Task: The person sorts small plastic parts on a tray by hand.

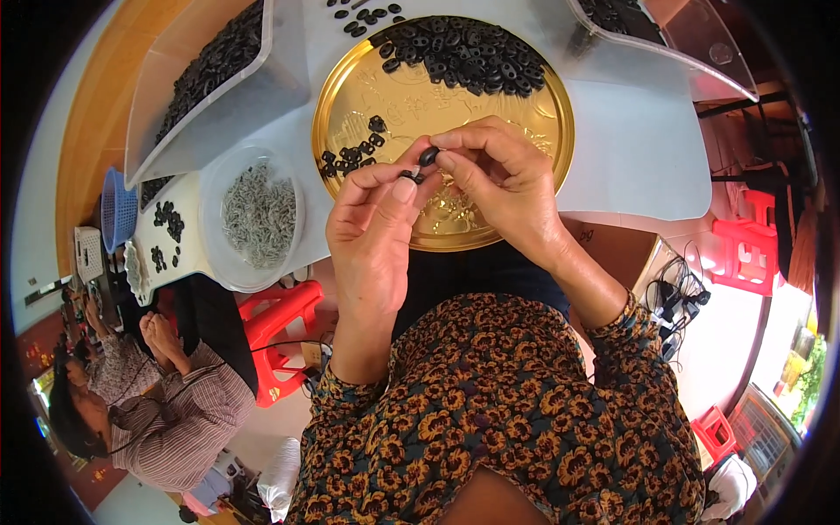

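Note:
Over a round gold tray (420, 109), my two hands meet at the fingertips. My left hand (372, 232) pinches a small black plastic piece (412, 177) between thumb and fingers, with a small clear or shiny bit by it. Between my right hand's (507, 184) thumb and forefinger is a black oval plastic piece (428, 157), close to the other piece; I cannot tell whether they touch. A heap of black oval pieces with holes (477, 54) lies at the tray's far side. Smaller black pieces (350, 157) lie at its left. Small shiny bits (451, 208) show below my hands.
A clear tub of small silvery parts (260, 214) stands left of the tray. Clear bins of black pieces stand at the far left (210, 74) and far right (617, 19). Another person (175, 402) sits at left, near a red stool (282, 337).

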Action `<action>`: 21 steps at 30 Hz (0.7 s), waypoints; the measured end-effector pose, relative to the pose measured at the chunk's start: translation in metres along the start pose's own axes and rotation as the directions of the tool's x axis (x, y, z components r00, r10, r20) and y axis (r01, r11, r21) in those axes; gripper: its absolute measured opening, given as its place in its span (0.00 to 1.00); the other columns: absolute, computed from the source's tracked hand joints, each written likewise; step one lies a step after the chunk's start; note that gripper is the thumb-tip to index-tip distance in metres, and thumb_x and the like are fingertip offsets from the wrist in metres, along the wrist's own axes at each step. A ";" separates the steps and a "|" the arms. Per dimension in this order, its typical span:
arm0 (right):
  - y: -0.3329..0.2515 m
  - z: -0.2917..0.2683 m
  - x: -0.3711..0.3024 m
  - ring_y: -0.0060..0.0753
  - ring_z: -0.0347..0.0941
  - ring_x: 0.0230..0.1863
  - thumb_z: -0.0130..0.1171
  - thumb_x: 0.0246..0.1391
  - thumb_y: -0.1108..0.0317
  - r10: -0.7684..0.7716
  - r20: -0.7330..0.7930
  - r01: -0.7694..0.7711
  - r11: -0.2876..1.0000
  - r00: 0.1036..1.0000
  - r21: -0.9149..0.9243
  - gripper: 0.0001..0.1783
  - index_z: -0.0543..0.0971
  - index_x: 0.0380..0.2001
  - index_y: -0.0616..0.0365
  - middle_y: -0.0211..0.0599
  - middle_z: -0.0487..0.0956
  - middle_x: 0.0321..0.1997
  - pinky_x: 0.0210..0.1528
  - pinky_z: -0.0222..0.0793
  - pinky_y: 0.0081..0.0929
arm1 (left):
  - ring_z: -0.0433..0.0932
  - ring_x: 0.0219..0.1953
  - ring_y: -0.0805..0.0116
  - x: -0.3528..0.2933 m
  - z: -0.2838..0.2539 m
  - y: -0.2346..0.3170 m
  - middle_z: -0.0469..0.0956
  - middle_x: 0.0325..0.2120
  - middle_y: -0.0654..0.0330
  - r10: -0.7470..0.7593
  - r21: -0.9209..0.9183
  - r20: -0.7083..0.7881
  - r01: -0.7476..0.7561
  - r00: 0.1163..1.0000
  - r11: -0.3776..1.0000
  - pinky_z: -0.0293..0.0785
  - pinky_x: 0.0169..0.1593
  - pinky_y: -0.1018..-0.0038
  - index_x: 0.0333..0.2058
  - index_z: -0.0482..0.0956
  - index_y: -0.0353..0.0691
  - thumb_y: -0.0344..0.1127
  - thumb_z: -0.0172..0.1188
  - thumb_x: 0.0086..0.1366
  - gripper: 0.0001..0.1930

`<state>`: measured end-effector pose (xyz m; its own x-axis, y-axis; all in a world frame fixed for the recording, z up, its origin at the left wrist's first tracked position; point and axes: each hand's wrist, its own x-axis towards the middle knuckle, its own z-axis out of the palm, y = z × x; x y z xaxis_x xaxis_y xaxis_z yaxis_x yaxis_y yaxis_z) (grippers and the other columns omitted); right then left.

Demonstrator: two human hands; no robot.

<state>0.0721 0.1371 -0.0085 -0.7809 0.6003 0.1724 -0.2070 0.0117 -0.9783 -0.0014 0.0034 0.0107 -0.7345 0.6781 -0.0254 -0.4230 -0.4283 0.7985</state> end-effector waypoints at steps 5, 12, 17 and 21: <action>-0.001 -0.008 -0.001 0.23 0.74 0.38 0.61 0.53 0.79 -0.155 0.096 0.178 0.930 0.983 -0.322 0.11 0.81 0.40 0.60 0.34 0.74 0.40 0.36 0.72 0.18 | 0.73 0.54 0.55 0.001 -0.003 0.007 0.71 0.51 0.39 -0.132 -0.141 -0.004 0.131 0.991 0.981 0.69 0.61 0.59 0.42 0.73 0.31 0.24 0.53 0.66 0.07; -0.002 -0.017 0.010 0.28 0.72 0.26 0.64 0.48 0.76 -0.405 0.206 0.452 0.746 0.891 -0.489 0.12 0.82 0.37 0.52 0.32 0.74 0.39 0.29 0.70 0.24 | 0.74 0.52 0.55 0.003 -0.004 0.009 0.72 0.51 0.42 -0.242 -0.279 -0.011 0.229 0.970 0.932 0.68 0.62 0.59 0.41 0.74 0.33 0.25 0.54 0.65 0.06; -0.005 -0.019 0.010 0.21 0.70 0.23 0.62 0.51 0.73 -0.272 0.200 0.331 0.860 0.941 -0.388 0.09 0.80 0.38 0.57 0.32 0.76 0.34 0.25 0.68 0.19 | 0.73 0.53 0.54 0.004 -0.002 0.006 0.72 0.52 0.41 -0.226 -0.254 -0.007 0.216 0.974 0.943 0.68 0.62 0.59 0.41 0.74 0.33 0.25 0.53 0.66 0.06; -0.011 -0.017 0.006 0.16 0.70 0.23 0.61 0.54 0.72 0.246 0.073 -0.250 0.966 0.967 0.063 0.10 0.78 0.39 0.63 0.31 0.78 0.32 0.25 0.67 0.16 | 0.72 0.56 0.52 0.001 -0.001 0.002 0.70 0.53 0.40 -0.078 -0.060 0.022 0.079 0.997 0.995 0.67 0.61 0.59 0.43 0.72 0.32 0.25 0.52 0.66 0.07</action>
<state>0.0795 0.1545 0.0011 -0.8487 0.5248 -0.0654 -0.0415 -0.1894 -0.9810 -0.0038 0.0029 0.0120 -0.6871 0.7227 -0.0741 -0.5108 -0.4080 0.7567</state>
